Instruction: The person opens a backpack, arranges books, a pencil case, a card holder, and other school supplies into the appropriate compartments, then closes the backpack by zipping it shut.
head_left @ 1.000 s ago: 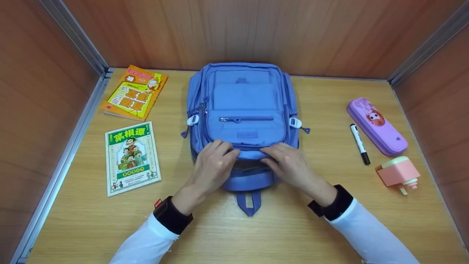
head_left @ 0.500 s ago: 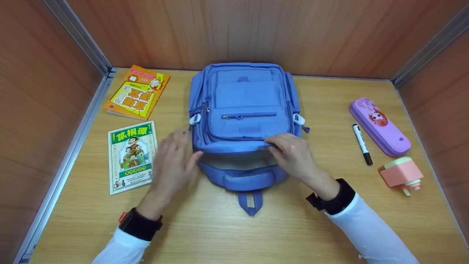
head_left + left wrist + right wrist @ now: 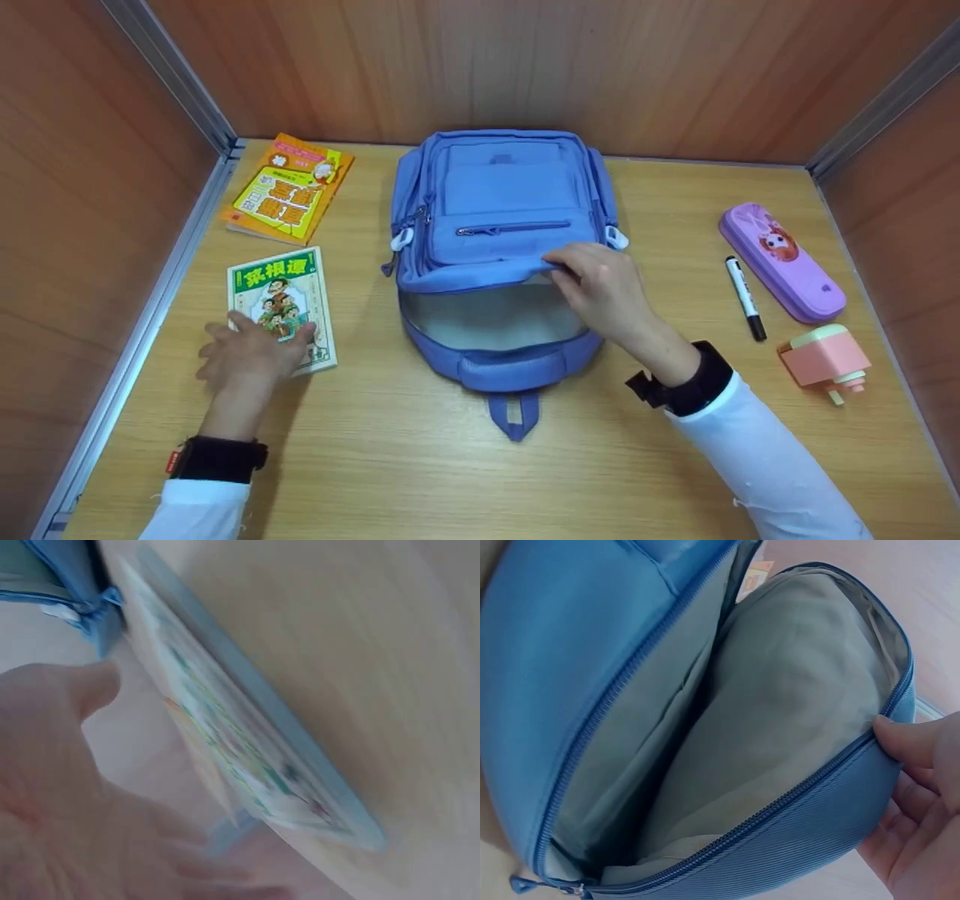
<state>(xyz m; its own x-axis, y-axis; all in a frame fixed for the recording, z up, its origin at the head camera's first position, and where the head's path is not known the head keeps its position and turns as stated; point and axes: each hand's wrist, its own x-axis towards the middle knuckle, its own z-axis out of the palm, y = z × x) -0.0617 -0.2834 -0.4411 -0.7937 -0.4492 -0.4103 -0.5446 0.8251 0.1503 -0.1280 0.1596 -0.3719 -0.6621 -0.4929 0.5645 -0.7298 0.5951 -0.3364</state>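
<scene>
A blue backpack (image 3: 517, 195) lies flat with its main compartment unzipped and its pale lining (image 3: 780, 705) showing. My right hand (image 3: 607, 289) pinches the upper edge of that opening between thumb and fingers and holds it raised. On the left, my left hand (image 3: 251, 352) is spread over the lower left part of a green-and-white book (image 3: 281, 266), fingers apart and thumb above the cover. In the left wrist view the book (image 3: 225, 727) is blurred, and the spread left hand (image 3: 90, 795) holds nothing.
An orange-and-yellow book (image 3: 292, 187) lies behind the green one. To the right are a purple pencil case (image 3: 784, 262), a black-and-white marker (image 3: 745, 296) and a pink box-shaped item (image 3: 825, 356). Wooden walls (image 3: 487, 67) with metal edging enclose the table.
My left hand has let go of the backpack and moved left to the green-and-white book. With the right hand lifting its edge, the backpack's mouth has widened.
</scene>
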